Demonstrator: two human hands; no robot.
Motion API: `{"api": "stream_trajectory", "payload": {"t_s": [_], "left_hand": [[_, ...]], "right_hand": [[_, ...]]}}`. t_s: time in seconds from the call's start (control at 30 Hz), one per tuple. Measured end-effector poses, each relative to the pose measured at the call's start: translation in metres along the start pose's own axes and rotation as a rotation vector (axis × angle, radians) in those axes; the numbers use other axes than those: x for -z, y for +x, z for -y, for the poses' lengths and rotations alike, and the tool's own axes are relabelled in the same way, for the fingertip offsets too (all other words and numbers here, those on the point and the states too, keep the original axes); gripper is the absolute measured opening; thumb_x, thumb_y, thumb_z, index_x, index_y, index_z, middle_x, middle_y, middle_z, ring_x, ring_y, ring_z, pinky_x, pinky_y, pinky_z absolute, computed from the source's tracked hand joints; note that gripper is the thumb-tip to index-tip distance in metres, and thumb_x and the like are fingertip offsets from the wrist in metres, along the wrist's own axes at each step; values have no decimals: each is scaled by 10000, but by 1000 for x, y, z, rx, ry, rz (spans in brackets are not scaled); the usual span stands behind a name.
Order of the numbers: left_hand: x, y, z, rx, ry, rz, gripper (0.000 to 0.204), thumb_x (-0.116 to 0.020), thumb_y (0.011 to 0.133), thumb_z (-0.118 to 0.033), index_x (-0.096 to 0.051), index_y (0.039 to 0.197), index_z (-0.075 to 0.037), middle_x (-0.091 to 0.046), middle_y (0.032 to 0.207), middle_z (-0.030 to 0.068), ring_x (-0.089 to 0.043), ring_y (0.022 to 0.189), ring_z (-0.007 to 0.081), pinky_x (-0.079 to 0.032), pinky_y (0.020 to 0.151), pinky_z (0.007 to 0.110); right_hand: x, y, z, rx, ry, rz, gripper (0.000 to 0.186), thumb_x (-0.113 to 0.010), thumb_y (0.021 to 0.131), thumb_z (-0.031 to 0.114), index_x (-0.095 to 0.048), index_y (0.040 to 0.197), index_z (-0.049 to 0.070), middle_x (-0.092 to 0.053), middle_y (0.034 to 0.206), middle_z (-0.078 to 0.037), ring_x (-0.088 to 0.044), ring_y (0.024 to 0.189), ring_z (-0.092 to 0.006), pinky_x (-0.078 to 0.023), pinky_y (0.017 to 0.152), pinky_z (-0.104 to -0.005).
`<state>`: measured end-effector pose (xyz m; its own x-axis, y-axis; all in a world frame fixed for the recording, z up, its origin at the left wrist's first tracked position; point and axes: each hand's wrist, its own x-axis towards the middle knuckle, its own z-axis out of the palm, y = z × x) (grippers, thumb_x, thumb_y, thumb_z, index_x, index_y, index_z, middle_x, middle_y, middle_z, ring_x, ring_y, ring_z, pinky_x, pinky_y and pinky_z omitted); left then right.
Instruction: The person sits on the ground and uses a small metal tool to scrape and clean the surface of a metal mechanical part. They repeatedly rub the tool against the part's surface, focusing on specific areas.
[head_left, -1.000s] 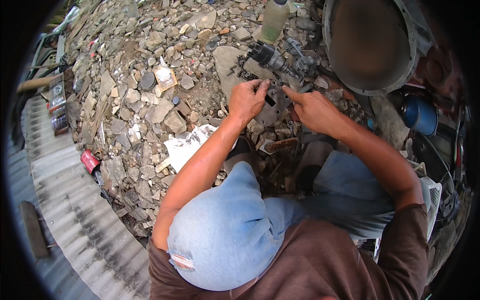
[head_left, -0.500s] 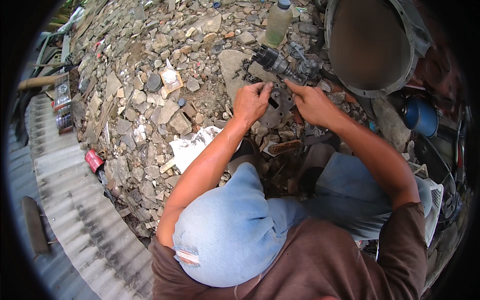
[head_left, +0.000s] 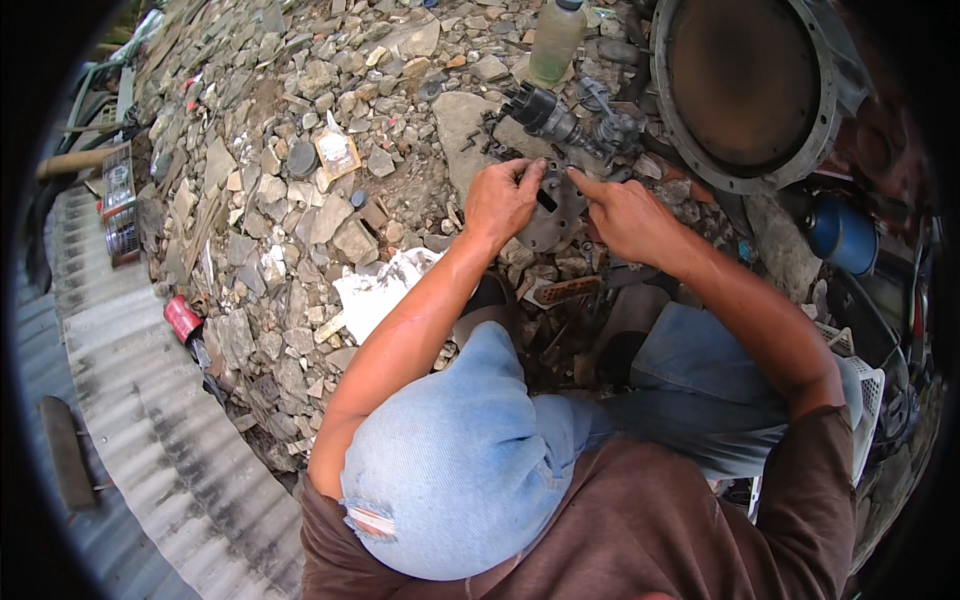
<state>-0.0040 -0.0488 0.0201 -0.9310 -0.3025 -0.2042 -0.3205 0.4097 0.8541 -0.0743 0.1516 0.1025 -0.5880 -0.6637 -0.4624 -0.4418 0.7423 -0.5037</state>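
L hand's (head_left: 500, 205) thumb & index were nearly together at the upper-left edge of the plate (head_left: 545, 232); couldn't tell whether they pinched the plate itself or some small bit. R hand (head_left: 632, 222) had its index stretched out, tip at the plate's upper-right edge, other fingers curled under; what those held, if anything, was hidden. Plate, grey metal w/ a dark slot (head_left: 546, 201), sat b/w the two hands, out in front of the knees.

Just beyond the fingers: a flat stone (head_left: 462, 130) w/ small dark bits (head_left: 487, 142) on it, then a black-capped part (head_left: 540, 112) lying on its side, & a metal part (head_left: 612, 130) to its R. Bottle (head_left: 557, 45), greenish, stood past those. Nearer the body, a brown block (head_left: 567, 290) w/ holes lay below the plate.

Further R: a big round housing (head_left: 750, 85) w/ bolt holes round its rim, & a blue can (head_left: 842, 233) below it. White crate (head_left: 868, 400) by the R elbow.

L side: white rag (head_left: 385, 290) by the L forearm, on rubble (head_left: 250, 235); packet (head_left: 338, 153) & dark cap (head_left: 301, 160) side by side farther up. Red can (head_left: 182, 320) lay near the corrugated sheet (head_left: 170, 420) at far L.
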Motion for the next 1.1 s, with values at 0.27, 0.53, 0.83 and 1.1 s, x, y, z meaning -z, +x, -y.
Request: {"api": "stream_trajectory", "payload": {"t_s": [0.27,0.53,0.83,1.1], "left_hand": [[-1,2,1,8,-7,1,452,-659,1033,-454,-813,1132,-41,-758,814,208,-754,783,352,-558,745,440],[1,1,-2,38,20,16,454,-670,1042,-432,-806,1136,-10,-776,859,216,-766,819,280,-564,776,407],[-1,1,0,35,20,18,456,-678,1039,-431,-809,1114,-1,-765,816,199,-746,774,242,-558,745,391],[0,0,-3,16,-9,8,462,-672,1039,-436,-806,1123,-1,-758,812,200,-748,775,279,-555,751,405]], "right_hand": [[-2,0,0,9,23,-22,584,-525,993,120,-494,1566,17,-714,1030,-358,-691,991,-538,-540,893,-598],[2,-1,5,-18,11,2,590,-527,996,126,-486,1576,23,-722,1053,-341,-692,1014,-528,-541,915,-584],[-4,-5,6,51,-81,-88,589,-493,975,84,-508,1560,8,-680,837,-331,-699,838,-501,-534,824,-554],[-7,0,0,59,-18,-131,567,-493,982,83,-530,1541,3,-676,832,-336,-698,832,-508,-539,802,-542]]}}
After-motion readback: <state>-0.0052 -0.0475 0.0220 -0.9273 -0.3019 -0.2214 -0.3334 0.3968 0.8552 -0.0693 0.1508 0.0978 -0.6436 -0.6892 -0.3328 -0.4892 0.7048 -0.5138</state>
